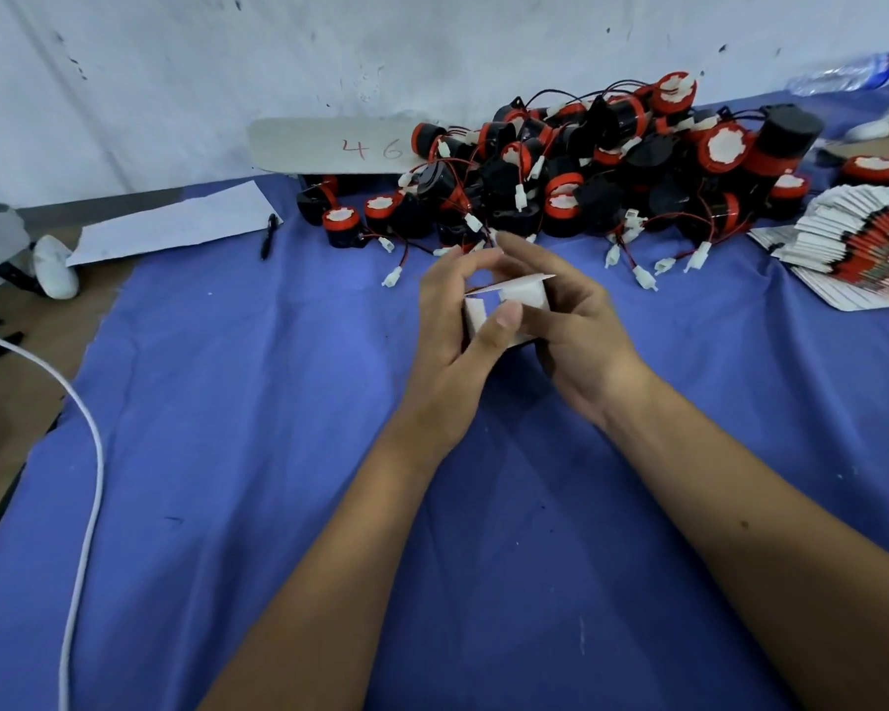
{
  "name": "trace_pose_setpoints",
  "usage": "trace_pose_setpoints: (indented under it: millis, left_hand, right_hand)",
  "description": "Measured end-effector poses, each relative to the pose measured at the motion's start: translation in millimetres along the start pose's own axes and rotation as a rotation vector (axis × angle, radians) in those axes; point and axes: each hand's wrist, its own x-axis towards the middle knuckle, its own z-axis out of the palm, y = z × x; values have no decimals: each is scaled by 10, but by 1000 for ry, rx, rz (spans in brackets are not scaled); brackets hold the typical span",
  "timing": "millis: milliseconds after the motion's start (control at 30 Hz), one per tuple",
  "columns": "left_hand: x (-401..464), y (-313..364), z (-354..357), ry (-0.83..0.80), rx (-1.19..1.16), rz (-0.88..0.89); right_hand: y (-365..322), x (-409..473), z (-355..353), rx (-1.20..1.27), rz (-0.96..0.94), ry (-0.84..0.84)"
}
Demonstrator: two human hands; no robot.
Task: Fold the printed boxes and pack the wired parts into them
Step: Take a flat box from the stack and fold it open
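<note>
A small white cardboard box (522, 297) is held above the blue cloth between both hands, its top flaps standing open. My left hand (452, 325) grips its left side, thumb pressed on a front flap. My right hand (570, 320) curls around its right side, fingers reaching over the top. Behind them lies a heap of black-and-red wired parts (586, 171) with red and black leads and white connectors. A fanned stack of flat printed boxes (863, 248) lies at the right edge.
A blue cloth (278, 402) covers the table against a white wall. A white paper sheet (175, 223) and a black pen (269, 236) lie at the back left. A white cable (91, 454) curves down the left side. A plastic bottle (842, 74) lies at the back right.
</note>
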Motion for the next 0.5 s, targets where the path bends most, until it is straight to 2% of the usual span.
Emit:
trace_pose_setpoints:
  millis: [167,300,500]
  left_hand:
    - [24,37,13,13,-84,-56]
    - [41,-30,2,71,-39,-30]
    - [39,-68,14,117,-59,-44]
  right_hand:
    - [-6,-25,32,-38,-71,63]
    - [5,-41,110,-95,-100,95]
    - [38,-67,148,-27,-73,117]
